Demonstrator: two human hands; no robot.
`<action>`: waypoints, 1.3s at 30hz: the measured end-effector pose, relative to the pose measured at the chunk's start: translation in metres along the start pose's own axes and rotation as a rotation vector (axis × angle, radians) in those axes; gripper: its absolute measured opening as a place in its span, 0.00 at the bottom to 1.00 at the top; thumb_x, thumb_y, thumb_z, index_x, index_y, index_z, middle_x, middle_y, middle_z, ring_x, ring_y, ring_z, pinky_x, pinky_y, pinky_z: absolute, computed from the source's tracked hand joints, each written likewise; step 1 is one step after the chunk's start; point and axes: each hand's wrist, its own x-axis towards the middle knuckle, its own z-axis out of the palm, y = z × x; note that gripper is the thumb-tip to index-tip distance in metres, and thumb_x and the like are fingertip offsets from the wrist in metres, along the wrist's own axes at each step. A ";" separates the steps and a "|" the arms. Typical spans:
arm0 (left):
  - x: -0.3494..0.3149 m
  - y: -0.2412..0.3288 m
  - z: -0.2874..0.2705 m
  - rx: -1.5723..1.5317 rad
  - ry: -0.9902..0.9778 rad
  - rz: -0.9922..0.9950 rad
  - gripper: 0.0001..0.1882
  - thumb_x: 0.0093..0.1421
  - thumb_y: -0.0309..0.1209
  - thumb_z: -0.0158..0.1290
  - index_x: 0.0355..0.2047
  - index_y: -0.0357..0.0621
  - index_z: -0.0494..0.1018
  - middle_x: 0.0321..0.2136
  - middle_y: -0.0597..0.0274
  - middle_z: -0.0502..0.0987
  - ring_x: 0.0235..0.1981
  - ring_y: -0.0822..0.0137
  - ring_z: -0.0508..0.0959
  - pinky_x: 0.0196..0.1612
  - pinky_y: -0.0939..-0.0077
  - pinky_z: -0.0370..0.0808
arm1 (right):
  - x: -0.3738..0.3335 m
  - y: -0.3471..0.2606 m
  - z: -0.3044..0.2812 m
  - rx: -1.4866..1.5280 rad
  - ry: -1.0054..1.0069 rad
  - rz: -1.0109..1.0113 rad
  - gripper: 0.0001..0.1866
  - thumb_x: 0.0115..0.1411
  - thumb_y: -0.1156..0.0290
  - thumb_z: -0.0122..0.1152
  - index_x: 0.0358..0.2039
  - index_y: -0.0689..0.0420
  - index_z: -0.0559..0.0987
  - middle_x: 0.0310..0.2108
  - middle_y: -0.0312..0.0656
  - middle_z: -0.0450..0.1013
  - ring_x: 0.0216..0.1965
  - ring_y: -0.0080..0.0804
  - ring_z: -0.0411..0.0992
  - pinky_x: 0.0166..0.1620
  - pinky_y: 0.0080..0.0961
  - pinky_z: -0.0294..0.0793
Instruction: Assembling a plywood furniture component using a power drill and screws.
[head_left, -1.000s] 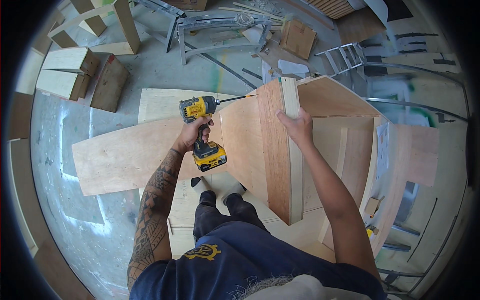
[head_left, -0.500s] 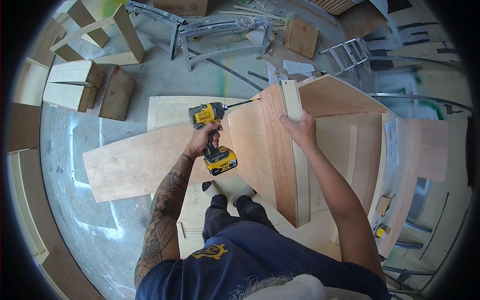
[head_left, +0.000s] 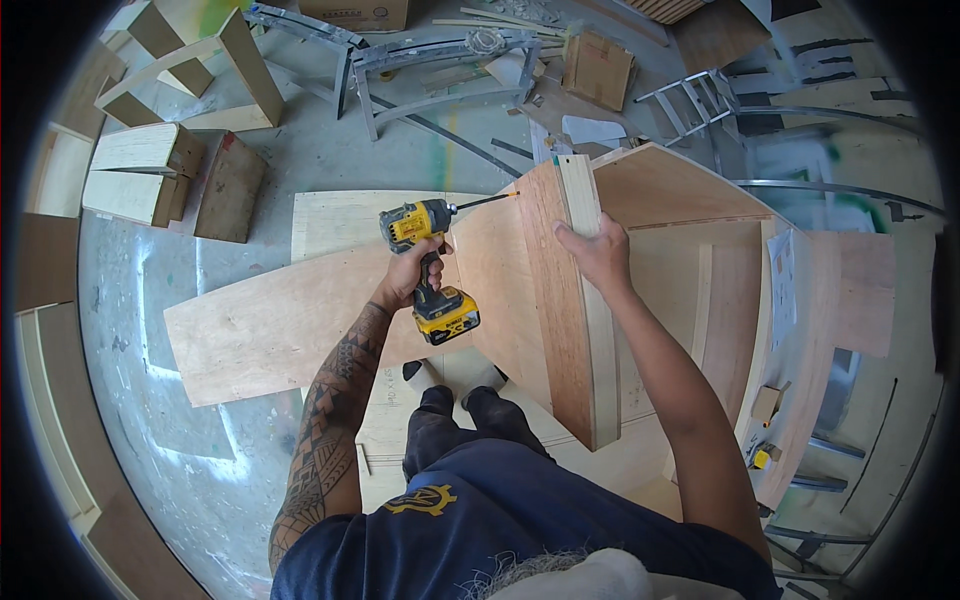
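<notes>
My left hand (head_left: 411,274) is wrapped round the grip of a yellow and black cordless impact driver (head_left: 418,224). Its long thin bit (head_left: 485,203) points right, and the orange-marked tip meets the reddish face of a plywood panel (head_left: 560,300) near its far end. Along that panel's top edge runs a pale timber batten (head_left: 583,200). My right hand (head_left: 600,248) clasps the batten, thumb over the near-left edge and fingers round the far side. Both pieces form one side of a large plywood box frame (head_left: 680,190). Whether a screw sits at the bit's tip is too small to tell.
A long curved plywood sheet (head_left: 270,325) lies left of my feet. Plywood boxes (head_left: 225,185) stand at far left, metal trestles (head_left: 440,75) and a cardboard box (head_left: 597,70) beyond. On the right, a yellow tape measure (head_left: 766,456) rests on the frame's ledge.
The impact driver has tilted slightly, its battery end shifting a little right and away from me. My right hand keeps its hold on the batten.
</notes>
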 end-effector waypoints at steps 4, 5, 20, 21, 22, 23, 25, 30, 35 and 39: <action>0.006 0.000 -0.005 0.005 0.005 -0.016 0.14 0.64 0.44 0.52 0.36 0.46 0.71 0.14 0.74 0.63 0.14 0.76 0.64 0.21 0.76 0.67 | 0.001 -0.001 -0.001 0.001 -0.008 -0.013 0.24 0.48 0.54 0.74 0.38 0.60 0.83 0.35 0.50 0.82 0.39 0.44 0.81 0.45 0.36 0.79; 0.006 0.001 -0.006 0.019 0.005 -0.015 0.14 0.64 0.44 0.51 0.36 0.45 0.71 0.14 0.74 0.63 0.14 0.76 0.64 0.21 0.77 0.67 | -0.001 -0.004 -0.002 0.010 -0.008 -0.019 0.24 0.48 0.54 0.74 0.38 0.60 0.83 0.36 0.50 0.82 0.39 0.44 0.81 0.45 0.36 0.79; -0.104 -0.070 -0.004 -0.146 0.164 0.168 0.20 0.67 0.48 0.50 0.43 0.44 0.73 0.13 0.71 0.65 0.12 0.74 0.67 0.19 0.77 0.68 | 0.004 0.010 0.016 -0.206 0.154 -0.067 0.37 0.45 0.41 0.74 0.44 0.61 0.80 0.42 0.55 0.79 0.48 0.50 0.78 0.52 0.40 0.75; -0.125 -0.088 -0.011 -0.148 0.217 0.139 0.20 0.67 0.48 0.51 0.43 0.43 0.73 0.14 0.71 0.66 0.13 0.73 0.67 0.19 0.77 0.68 | 0.002 0.009 0.015 -0.189 0.153 -0.061 0.37 0.45 0.41 0.74 0.44 0.61 0.80 0.42 0.55 0.79 0.48 0.50 0.78 0.52 0.40 0.75; -0.147 -0.104 -0.017 -0.152 0.281 0.113 0.19 0.66 0.48 0.53 0.42 0.44 0.74 0.14 0.70 0.67 0.12 0.73 0.67 0.19 0.77 0.68 | 0.001 0.005 0.012 -0.104 0.217 -0.051 0.40 0.46 0.40 0.73 0.48 0.62 0.77 0.46 0.58 0.77 0.50 0.54 0.75 0.54 0.41 0.73; -0.168 -0.125 -0.029 -0.111 0.347 0.111 0.18 0.65 0.47 0.54 0.40 0.44 0.74 0.15 0.70 0.68 0.12 0.73 0.68 0.18 0.77 0.68 | 0.001 0.002 0.011 -0.018 0.280 -0.041 0.44 0.47 0.39 0.71 0.52 0.64 0.74 0.50 0.61 0.74 0.53 0.57 0.73 0.55 0.43 0.72; -0.211 -0.151 -0.039 -0.077 0.448 0.017 0.18 0.63 0.47 0.56 0.38 0.45 0.75 0.16 0.70 0.68 0.13 0.73 0.68 0.18 0.77 0.67 | 0.007 0.020 0.003 0.219 0.527 -0.064 0.33 0.55 0.45 0.67 0.47 0.62 0.76 0.43 0.55 0.76 0.47 0.50 0.75 0.51 0.40 0.73; -0.343 -0.226 -0.079 -0.004 0.625 -0.139 0.13 0.63 0.45 0.57 0.34 0.49 0.75 0.11 0.74 0.64 0.09 0.76 0.63 0.13 0.77 0.58 | -0.061 0.046 -0.034 1.048 0.364 0.184 0.14 0.62 0.61 0.61 0.40 0.59 0.76 0.28 0.37 0.72 0.28 0.26 0.71 0.32 0.23 0.71; -0.408 -0.256 -0.081 0.056 0.808 -0.166 0.11 0.60 0.41 0.59 0.33 0.47 0.76 0.13 0.74 0.65 0.09 0.76 0.63 0.13 0.79 0.60 | -0.200 0.033 -0.026 1.510 -0.506 0.858 0.08 0.59 0.76 0.50 0.38 0.59 0.76 0.23 0.31 0.69 0.19 0.18 0.64 0.23 0.17 0.65; -0.409 -0.242 -0.059 0.057 0.792 -0.043 0.09 0.60 0.36 0.60 0.34 0.46 0.75 0.14 0.73 0.66 0.10 0.77 0.64 0.14 0.79 0.60 | -0.246 0.056 0.046 1.404 -0.881 0.878 0.10 0.62 0.81 0.46 0.40 0.62 0.76 0.28 0.39 0.72 0.30 0.30 0.73 0.37 0.26 0.77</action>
